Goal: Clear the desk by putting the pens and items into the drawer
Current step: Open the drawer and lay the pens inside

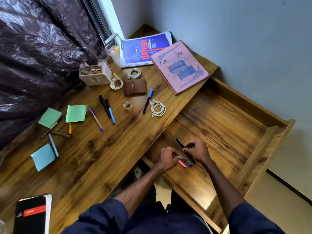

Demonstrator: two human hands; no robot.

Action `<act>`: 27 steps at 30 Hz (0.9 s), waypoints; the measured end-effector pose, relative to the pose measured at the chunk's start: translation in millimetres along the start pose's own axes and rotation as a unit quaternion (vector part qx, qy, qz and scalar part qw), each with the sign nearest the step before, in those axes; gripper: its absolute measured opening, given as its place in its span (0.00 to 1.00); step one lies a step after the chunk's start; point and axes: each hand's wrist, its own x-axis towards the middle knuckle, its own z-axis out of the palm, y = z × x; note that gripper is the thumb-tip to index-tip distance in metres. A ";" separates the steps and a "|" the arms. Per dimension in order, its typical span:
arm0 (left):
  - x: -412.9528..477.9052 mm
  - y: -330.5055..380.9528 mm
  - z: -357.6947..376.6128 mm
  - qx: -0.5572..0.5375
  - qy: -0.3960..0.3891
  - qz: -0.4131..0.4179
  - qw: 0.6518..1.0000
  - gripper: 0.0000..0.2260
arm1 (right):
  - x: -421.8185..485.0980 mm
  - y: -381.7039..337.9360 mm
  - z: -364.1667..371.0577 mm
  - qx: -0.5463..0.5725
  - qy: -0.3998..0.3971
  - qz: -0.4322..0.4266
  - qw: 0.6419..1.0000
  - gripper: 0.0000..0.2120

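A dark purple leaf-patterned curtain (42, 48) hangs down the left side, its folds reaching the far-left edge of the desk (101, 157). Behind it, far, a window frame (101, 19) shows. A grey-blue wall (244, 31) fills the right, with pale floor (278, 208) and a dark skirting strip (290, 186) below it.

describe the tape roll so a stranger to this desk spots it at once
Start at the pink book on the desk, then the brown snap wallet left of it. Just nearer the camera lies the tape roll, the only clear ring; nearby loops are white cables.
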 end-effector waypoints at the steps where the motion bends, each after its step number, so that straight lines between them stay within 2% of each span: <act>1: 0.2 -3.8 -0.9 0.003 0.006 -0.011 1.000 0.06 | 2.9 3.0 2.8 -0.038 0.008 0.001 0.999 0.06; 5: -2.8 -18.6 -7.2 0.019 0.011 -0.033 0.999 0.04 | 14.1 16.9 14.0 -0.116 -0.012 0.001 0.993 0.08; 10: -5.9 -28.9 -11.5 0.020 0.011 -0.048 0.999 0.05 | 17.5 25.4 25.3 -0.157 -0.015 -0.011 0.987 0.09; 27: -9.0 -28.2 -15.0 0.022 -0.006 -0.052 0.998 0.03 | 7.6 27.5 30.9 -0.173 0.048 -0.045 0.983 0.12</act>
